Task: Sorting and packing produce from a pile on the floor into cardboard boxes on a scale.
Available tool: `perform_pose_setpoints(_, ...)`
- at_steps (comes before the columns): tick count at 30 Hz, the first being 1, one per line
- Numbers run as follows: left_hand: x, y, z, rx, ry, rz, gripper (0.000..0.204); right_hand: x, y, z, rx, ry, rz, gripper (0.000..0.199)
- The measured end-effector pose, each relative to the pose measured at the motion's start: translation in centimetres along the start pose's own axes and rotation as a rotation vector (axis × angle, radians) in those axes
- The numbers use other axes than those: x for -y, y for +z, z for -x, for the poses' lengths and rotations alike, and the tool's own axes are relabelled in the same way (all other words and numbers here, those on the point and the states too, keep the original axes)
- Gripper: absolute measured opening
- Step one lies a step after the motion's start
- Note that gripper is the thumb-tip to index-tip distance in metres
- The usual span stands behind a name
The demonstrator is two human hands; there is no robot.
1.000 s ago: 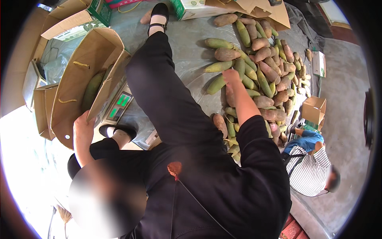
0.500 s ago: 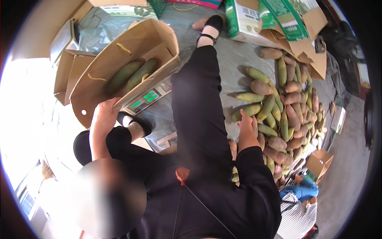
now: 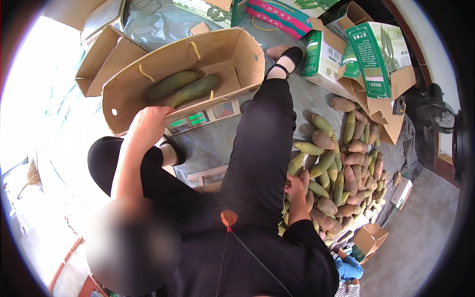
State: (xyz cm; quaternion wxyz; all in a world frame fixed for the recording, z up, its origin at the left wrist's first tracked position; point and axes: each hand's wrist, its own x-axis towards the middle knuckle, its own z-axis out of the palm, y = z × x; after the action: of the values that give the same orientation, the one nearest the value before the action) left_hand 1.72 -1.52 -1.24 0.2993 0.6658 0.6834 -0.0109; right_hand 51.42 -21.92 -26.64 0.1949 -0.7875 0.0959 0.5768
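My left hand [image 3: 150, 124] grips the near rim of an open cardboard box [image 3: 116, 91] with yellow rope handles. Inside it lie two long green radishes [image 3: 198, 90]. The box rests on a digital scale [image 3: 225, 111] with lit green figures. By my right thigh, my right hand [image 3: 296, 190] is low at the near left edge of a heap of vegetables. Its fingers are curled, and what they close on is mostly hidden beside my leg. The heap mixes green radishes [image 3: 324, 163] with brownish, sweet-potato-like roots [image 3: 322, 139].
Green and white cartons [image 3: 368, 62] stand at the far right, near a black fan [image 3: 435, 109]. A pink carton [image 3: 279, 17] lies at the back. An empty cardboard box [image 3: 106, 62] sits left of the scale. Another person [image 3: 349, 267] is at the lower right, beside a small box [image 3: 370, 240].
My right hand has moved down and toward my leg along the heap, its fingers going from stretched to curled. My left hand stays on the box rim. The whole view has shifted.
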Motion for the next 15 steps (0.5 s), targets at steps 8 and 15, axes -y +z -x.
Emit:
perform_pose_setpoints(8, 1.0, 0.4, 0.0, -0.005, 0.036, -0.093, 0.027, 4.4, 2.0, 4.1, 0.15, -0.46, 0.175, 0.056)
perform_pose_setpoints(15, 1.3, 0.5, 0.1, -0.011, 0.076, -0.106, 0.031, 18.5, 8.7, 16.4, 0.309, -1.109, 0.326, 0.065)
